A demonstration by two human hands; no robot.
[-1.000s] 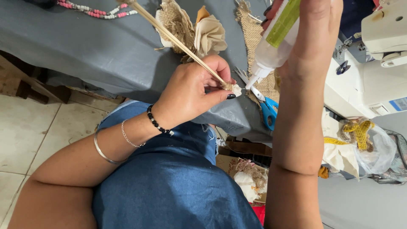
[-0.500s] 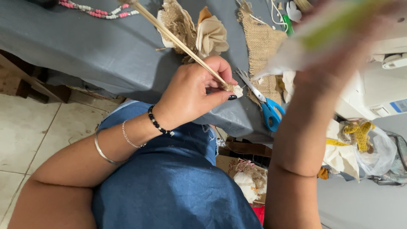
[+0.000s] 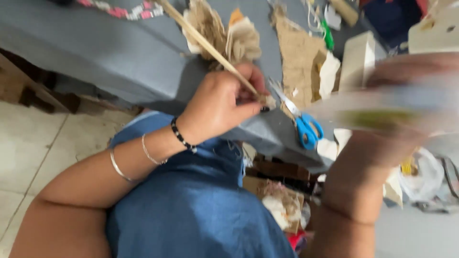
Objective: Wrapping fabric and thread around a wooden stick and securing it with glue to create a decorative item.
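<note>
1. While pinching the near end of a thin wooden stick between thumb and fingertips, left hand hovering over the near edge of the grey cloth-covered table, fingers curled tight.
2. Stick slanting up and far-left from the pinch, crossing in front of a frayed burlap flower.
3. Right hand showing only as a streak of blur at the right, wrapped around a pale bottle with a green band; hard telling how firmly the fingers are closing.
4. Blue-handled scissors lying just right of the left hand, blades pointing toward it.
5. Strip of burlap lying beyond the scissors, a white box standing to its right.
6. String of pink and white beads resting at the far left edge of the table.
</note>
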